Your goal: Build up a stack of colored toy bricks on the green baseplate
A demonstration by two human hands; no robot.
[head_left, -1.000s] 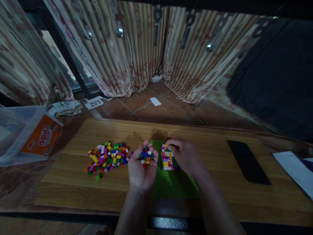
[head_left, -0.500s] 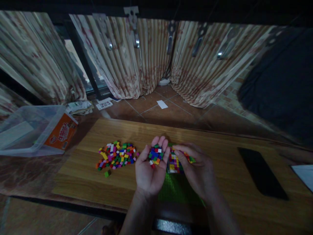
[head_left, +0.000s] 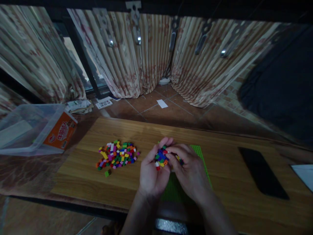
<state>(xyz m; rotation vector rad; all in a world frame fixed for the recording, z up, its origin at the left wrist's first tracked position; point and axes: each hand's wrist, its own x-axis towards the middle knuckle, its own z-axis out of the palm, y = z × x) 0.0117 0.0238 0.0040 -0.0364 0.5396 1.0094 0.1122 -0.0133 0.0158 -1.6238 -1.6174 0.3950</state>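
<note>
My left hand (head_left: 152, 178) is cupped palm up around a small heap of toy bricks (head_left: 160, 158), mostly blue and green with some red, white and orange. Over the edge of that palm, my right hand (head_left: 189, 166) brings thumb and forefinger together at the heap, and a small red brick (head_left: 165, 152) shows at the fingertips. Beneath both hands lies a green baseplate (head_left: 201, 157). The bricks on it are mostly hidden behind the right hand. A loose pile of coloured bricks (head_left: 122, 155) is spread on the wooden table to the left.
One green brick (head_left: 107, 173) lies apart from the pile. A dark flat slab (head_left: 261, 173) rests at the right of the tabletop (head_left: 230, 182), with a white sheet (head_left: 303, 174) at its far edge. A clear plastic bin (head_left: 36, 130) stands at the left.
My right hand has moved left from the bricks on the baseplate to the heap in my left palm. The left hand has shifted slightly right and now covers part of the plate.
</note>
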